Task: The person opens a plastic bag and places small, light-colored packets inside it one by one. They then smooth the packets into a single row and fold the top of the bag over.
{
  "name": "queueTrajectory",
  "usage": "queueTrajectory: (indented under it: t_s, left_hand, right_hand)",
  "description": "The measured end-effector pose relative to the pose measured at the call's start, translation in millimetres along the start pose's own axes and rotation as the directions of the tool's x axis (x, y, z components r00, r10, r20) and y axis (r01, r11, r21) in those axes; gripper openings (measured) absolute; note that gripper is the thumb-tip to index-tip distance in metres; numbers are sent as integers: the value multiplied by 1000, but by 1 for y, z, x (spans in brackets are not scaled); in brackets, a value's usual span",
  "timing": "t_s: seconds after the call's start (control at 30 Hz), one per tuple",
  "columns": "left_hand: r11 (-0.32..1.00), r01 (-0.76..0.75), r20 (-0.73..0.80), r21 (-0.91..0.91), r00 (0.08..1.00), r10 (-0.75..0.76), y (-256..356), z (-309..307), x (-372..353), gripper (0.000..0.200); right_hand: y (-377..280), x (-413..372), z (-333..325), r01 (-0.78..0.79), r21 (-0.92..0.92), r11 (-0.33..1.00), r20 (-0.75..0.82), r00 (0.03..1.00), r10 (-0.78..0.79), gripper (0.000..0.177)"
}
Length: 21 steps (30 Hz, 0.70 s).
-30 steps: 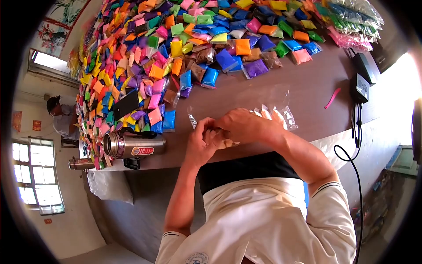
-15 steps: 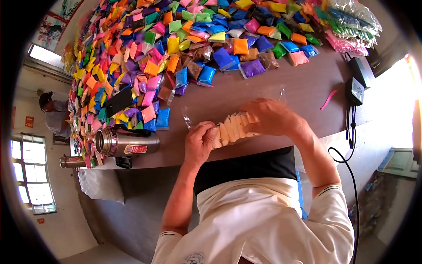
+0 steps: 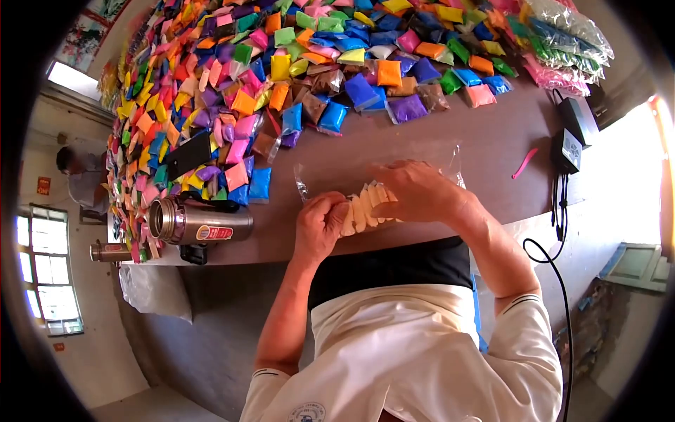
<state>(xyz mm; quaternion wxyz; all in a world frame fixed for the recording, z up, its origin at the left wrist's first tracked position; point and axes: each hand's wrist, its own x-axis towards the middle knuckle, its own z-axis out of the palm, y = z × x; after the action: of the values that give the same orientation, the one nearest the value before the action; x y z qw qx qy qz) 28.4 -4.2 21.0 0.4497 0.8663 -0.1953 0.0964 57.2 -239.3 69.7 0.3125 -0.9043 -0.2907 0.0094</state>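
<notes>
Near the table's front edge, a row of cream-coloured packets (image 3: 361, 211) stands packed side by side, with clear plastic film (image 3: 301, 184) sticking out past the row at the left. My left hand (image 3: 323, 224) is closed on the left end of the row, thumb pressed against the outermost packet. Curved over the right end is my right hand (image 3: 420, 193), its thumb and fingers around the packets and hiding those beneath. More clear film (image 3: 457, 167) shows beyond the right hand.
A large heap of colourful packets (image 3: 246, 102) covers the table's back and left. On the left are a black phone (image 3: 188, 157) and a steel flask (image 3: 204, 221). A pink strip (image 3: 524, 162) and black power adapters (image 3: 568, 150) lie right. Another person (image 3: 86, 176) is at far left.
My right hand has slid left along the row, covering more of the packets. My left hand keeps its grip at the left end.
</notes>
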Motion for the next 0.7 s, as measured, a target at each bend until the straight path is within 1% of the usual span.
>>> queueTrajectory:
  t_s: [0.03, 0.07, 0.13, 0.17, 0.23, 0.27, 0.33, 0.37, 0.43, 0.47, 0.53, 0.57, 0.63, 0.67, 0.7]
  left_hand:
    - [999, -36, -18, 30, 999, 37, -1, 0, 0, 19]
    - [999, -36, -17, 30, 999, 36, -1, 1, 0, 19]
    - [1000, -20, -31, 7, 999, 20, -2, 2, -1, 18]
    - [1000, -18, -31, 7, 999, 18, 0, 1, -2, 18]
    - [998, 52, 13, -26, 999, -52, 7, 0, -1, 17]
    - [999, 42, 16, -26, 999, -41, 7, 0, -1, 17]
    - [997, 69, 20, -35, 997, -68, 7, 0, -1, 18]
    - [997, 66, 21, -33, 998, -66, 6, 0, -3, 18]
    - [999, 33, 4, -19, 999, -33, 2, 2, -3, 19]
    - [999, 31, 5, -24, 1000, -31, 2, 3, -4, 19]
    - [997, 55, -4, -51, 998, -55, 0, 4, -6, 20]
    - [997, 56, -3, -58, 998, -57, 0, 5, -6, 20]
    - [1000, 11, -32, -19, 999, -11, 2, 5, -5, 21]
    - [1000, 10, -32, -26, 999, -11, 2, 4, -5, 21]
    - [999, 6, -27, -32, 1000, -7, 1, 4, -5, 22]
  right_hand:
    - [-1, 2, 3, -6, 10, 1000, 43, 999, 6, 29]
    - [-3, 3, 2, -7, 11, 1000, 43, 999, 6, 29]
    - [-7, 4, -1, -82, 62, 995, 170, 983, 71, 25]
    - [-8, 4, 1, -82, 63, 995, 171, 983, 70, 25]
    - [-6, 5, 3, -157, 5, 988, 310, 939, 148, 35]
    - [-3, 4, 6, -160, 2, 987, 300, 942, 152, 35]
    - [0, 2, 12, -6, -57, 998, 181, 983, 16, 35]
    - [-1, -2, 15, -7, -56, 998, 178, 984, 16, 35]
    - [-5, -8, 13, 4, -92, 996, 14, 1000, -2, 38]
    - [-5, -11, 7, 1, -97, 995, 14, 1000, 1, 38]
    - [-7, -21, -12, 60, -15, 998, -171, 983, -62, 36]
    - [-3, -27, -21, 55, -19, 998, -167, 984, -57, 36]
    - [11, -41, -39, -62, 21, 998, -224, 972, 65, 38]
    - [18, -50, -45, -66, 16, 998, -221, 973, 68, 38]
    - [25, -60, -51, -189, 155, 970, -258, 940, 224, 32]
